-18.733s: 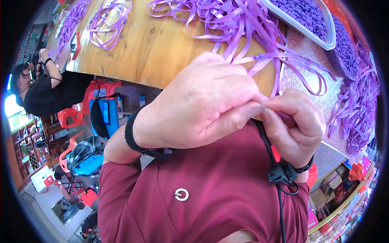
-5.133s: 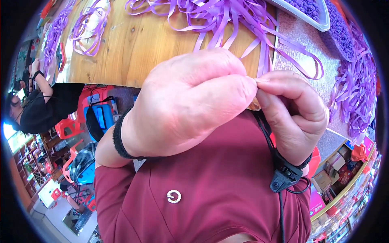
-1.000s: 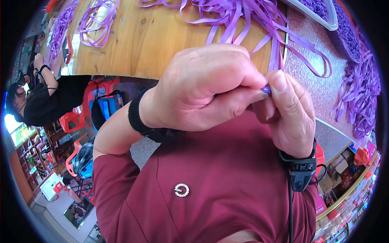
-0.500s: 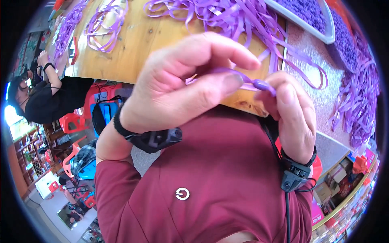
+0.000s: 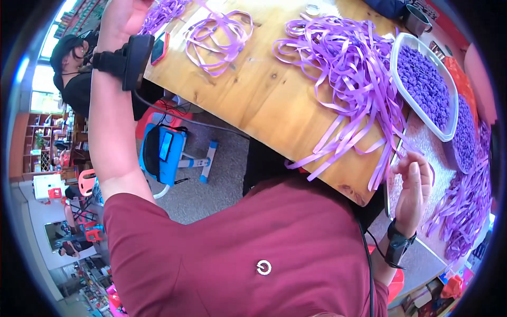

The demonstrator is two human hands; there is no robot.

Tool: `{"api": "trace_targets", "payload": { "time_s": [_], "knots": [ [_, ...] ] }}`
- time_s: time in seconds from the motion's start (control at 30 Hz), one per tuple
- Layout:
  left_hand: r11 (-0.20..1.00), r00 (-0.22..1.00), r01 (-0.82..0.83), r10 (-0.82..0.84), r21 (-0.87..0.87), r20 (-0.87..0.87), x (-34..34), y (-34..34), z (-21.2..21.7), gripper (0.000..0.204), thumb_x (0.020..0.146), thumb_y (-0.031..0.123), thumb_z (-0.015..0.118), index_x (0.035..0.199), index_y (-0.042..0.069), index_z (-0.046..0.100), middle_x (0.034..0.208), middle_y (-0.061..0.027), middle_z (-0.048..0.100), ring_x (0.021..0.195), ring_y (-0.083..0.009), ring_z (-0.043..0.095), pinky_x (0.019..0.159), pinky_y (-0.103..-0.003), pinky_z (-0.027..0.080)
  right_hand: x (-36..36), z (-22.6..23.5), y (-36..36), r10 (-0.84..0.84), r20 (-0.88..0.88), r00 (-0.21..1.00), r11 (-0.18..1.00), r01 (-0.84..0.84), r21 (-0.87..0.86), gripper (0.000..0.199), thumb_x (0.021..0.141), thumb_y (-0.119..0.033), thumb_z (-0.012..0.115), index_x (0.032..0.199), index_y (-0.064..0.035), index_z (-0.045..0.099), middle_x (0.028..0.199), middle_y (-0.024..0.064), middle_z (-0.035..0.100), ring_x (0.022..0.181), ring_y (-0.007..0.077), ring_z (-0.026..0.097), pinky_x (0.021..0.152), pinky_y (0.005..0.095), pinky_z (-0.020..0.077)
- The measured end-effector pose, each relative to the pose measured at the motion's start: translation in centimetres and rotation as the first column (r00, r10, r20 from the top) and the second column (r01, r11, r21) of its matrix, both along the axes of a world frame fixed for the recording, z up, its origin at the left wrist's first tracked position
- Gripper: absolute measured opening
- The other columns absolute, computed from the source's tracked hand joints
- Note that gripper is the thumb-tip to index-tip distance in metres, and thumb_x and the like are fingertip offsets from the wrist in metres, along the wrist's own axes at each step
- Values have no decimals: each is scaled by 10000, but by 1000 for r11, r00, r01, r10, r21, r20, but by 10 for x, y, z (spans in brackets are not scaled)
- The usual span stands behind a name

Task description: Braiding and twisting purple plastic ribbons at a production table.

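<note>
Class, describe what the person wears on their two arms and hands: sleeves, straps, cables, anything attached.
Both hands are bare, without gloves. The left hand has a black wrist strap carrying a boxy black device. The right hand has a black band with a small black unit, and a thin black cable runs nearby. Short maroon sleeves leave the forearms uncovered.

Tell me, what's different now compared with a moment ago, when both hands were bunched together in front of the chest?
The hands have parted. The left hand has swung out to the far left over the wooden table, near a loose loop of ribbon. The right hand has dropped to the table's near right edge, fingers open among hanging purple ribbon strands. The small piece they pinched together is no longer visible. The ribbon heap and white tray of purple pieces stayed put.
</note>
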State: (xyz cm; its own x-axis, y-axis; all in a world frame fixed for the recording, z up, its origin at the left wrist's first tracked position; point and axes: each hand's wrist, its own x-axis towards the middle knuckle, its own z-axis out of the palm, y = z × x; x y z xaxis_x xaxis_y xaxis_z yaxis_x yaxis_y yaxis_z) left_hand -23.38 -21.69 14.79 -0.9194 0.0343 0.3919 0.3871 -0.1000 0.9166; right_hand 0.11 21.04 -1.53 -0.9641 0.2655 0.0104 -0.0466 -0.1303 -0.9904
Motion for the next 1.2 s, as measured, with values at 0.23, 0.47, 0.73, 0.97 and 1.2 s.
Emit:
{"api": "trace_targets", "payload": {
  "time_s": [0.23,0.47,0.73,0.97,1.2],
  "knots": [
    [454,980,-36,189,-890,57,-35,-69,-42,380,820,307,565,1101,52,553,931,-13,600,835,-77,530,716,-214,407,-2,-20,1,-2,103,995,964,29,-263,106,880,-79,502,930,4,544,736,19,522,610,67,472,555,167,387],
    [-182,962,-241,89,-953,-260,-31,-10,-76,359,805,271,524,1032,-4,568,961,-164,610,919,-257,583,798,-326,441,-5,-26,2,5,123,992,982,18,-187,107,876,-96,515,911,-3,553,715,13,526,586,59,464,532,168,370],
    [410,875,401,-435,-819,211,10,141,-95,178,837,100,521,950,-24,581,774,-31,583,729,-63,525,658,-214,428,-2,-23,6,-42,170,985,985,70,-158,119,891,-112,490,922,-11,545,732,20,534,550,54,470,483,152,374],
    [371,713,42,-662,-928,-232,56,243,-121,193,795,113,521,951,30,597,841,-132,610,768,-274,596,660,-331,475,-6,-24,5,-34,157,987,986,59,-158,136,888,-129,502,925,-11,558,703,-1,535,548,37,456,480,144,354],
    [379,717,116,-672,-918,-187,51,250,-121,130,767,149,514,739,30,560,710,-129,573,694,-299,578,600,-377,457,-4,-24,6,-21,112,993,985,40,-166,136,877,-91,508,988,-20,544,752,-5,541,555,28,434,507,148,354]
  ]
}}
